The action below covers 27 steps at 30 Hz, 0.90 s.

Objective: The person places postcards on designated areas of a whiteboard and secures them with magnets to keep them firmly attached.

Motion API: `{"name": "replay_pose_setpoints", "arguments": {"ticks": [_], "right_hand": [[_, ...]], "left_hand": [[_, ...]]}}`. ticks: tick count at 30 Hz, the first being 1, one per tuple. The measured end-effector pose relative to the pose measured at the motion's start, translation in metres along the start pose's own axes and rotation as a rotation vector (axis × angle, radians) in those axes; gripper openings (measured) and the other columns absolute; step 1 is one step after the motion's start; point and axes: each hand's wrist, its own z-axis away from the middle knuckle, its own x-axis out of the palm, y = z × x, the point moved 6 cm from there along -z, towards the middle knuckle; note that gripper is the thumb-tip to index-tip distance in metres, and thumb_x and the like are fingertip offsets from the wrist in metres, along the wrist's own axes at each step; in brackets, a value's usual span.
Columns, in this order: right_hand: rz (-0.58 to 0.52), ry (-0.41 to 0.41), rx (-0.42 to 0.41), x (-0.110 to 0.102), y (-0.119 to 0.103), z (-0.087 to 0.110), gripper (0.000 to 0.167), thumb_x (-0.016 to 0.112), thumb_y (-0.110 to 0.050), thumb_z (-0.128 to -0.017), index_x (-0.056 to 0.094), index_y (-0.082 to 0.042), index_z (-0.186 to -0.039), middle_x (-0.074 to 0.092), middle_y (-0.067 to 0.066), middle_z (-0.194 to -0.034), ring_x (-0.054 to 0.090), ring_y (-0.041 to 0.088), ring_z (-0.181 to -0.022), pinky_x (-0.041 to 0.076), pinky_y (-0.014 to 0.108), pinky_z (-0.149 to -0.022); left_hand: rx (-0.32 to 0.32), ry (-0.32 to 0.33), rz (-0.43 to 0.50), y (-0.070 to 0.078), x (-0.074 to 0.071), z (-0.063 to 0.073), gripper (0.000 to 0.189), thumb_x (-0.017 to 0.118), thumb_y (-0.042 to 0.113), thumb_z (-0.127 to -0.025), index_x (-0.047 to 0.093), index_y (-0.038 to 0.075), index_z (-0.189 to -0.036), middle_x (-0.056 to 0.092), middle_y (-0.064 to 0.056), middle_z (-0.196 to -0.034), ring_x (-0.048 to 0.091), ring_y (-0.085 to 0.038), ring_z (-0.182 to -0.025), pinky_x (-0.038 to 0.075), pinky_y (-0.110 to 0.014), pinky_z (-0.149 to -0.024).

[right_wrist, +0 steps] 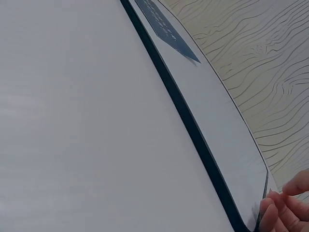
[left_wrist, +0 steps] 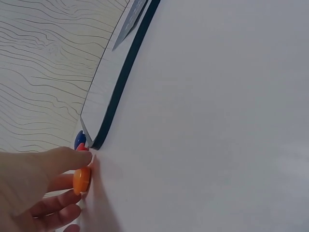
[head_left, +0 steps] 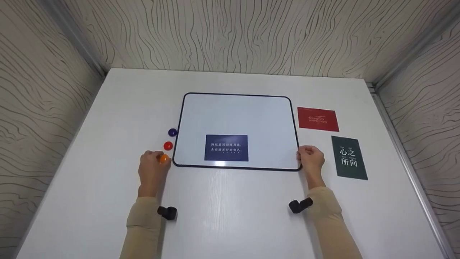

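The left hand (head_left: 151, 171) grasps the orange button magnet (head_left: 164, 158) between the thumb and the fingers. This magnet is outside the whiteboard (head_left: 233, 115), just beside its lower left corner; whether it touches the table (head_left: 215, 201) is not possible to tell. The right hand (head_left: 312, 160) has its fingers bent at the right edge of the board, near the lower corner. Whether they grip the rim or only lie against it, the views do not show.

For a good hold, the pinch should probably stay on the sides of the magnet, so that its flat face is free and can be kept level. A straight lift seems better than a sliding one, because the red button magnet (head_left: 168, 145) lies near, with the dark blue button magnet (head_left: 172, 132) beyond it, and a careless finger could push them. Close to the board, the magnet may pull suddenly if the surface is metal, so a slow and firm movement is advisable.

The navy card (head_left: 226, 148) lies loose on the lower part of the board. The right hand would therefore do well to give only light, steady support, since tilting the board could make the card slip.
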Motion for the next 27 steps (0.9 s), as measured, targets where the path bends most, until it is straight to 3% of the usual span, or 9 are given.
{"name": "replay_pose_setpoints", "arguments": {"ticks": [7,14,23,27], "right_hand": [[0.046,0.010,-0.004,-0.004,0.003,-0.004,0.024,0.053,-0.017,-0.097,0.061,-0.002,-0.114,0.061,0.000,-0.083,0.056,0.006,-0.069,0.048,0.013,-0.060],[0.080,0.007,-0.011,-0.007,0.004,-0.007,0.029,0.054,-0.019,-0.096,0.063,-0.001,-0.117,0.060,-0.001,-0.081,0.054,0.005,-0.066,0.045,0.013,-0.058],[0.117,-0.008,0.007,-0.006,0.009,-0.012,0.032,0.055,-0.020,-0.096,0.064,-0.002,-0.121,0.062,0.003,-0.091,0.053,0.007,-0.074,0.045,0.012,-0.061],[0.132,-0.018,-0.011,-0.005,0.009,-0.012,0.031,0.055,-0.016,-0.096,0.064,-0.001,-0.121,0.066,0.014,-0.108,0.058,0.013,-0.084,0.048,0.015,-0.067]], "left_hand": [[-0.006,-0.010,0.032,0.001,0.003,-0.001,0.039,0.057,0.021,-0.095,0.058,0.001,-0.128,0.052,-0.016,-0.123,0.051,-0.031,-0.116,0.050,-0.043,-0.104],[0.049,0.017,0.041,0.004,0.001,0.000,0.040,0.058,0.016,-0.093,0.058,-0.004,-0.128,0.054,-0.020,-0.122,0.052,-0.034,-0.118,0.051,-0.043,-0.103],[0.032,-0.001,0.079,0.002,0.003,-0.002,0.042,0.055,0.015,-0.095,0.054,-0.003,-0.132,0.053,-0.020,-0.124,0.055,-0.032,-0.117,0.051,-0.041,-0.102],[0.027,-0.002,0.075,0.004,0.002,-0.002,0.042,0.054,0.015,-0.095,0.054,-0.004,-0.132,0.052,-0.019,-0.124,0.054,-0.032,-0.118,0.051,-0.041,-0.103]]}}
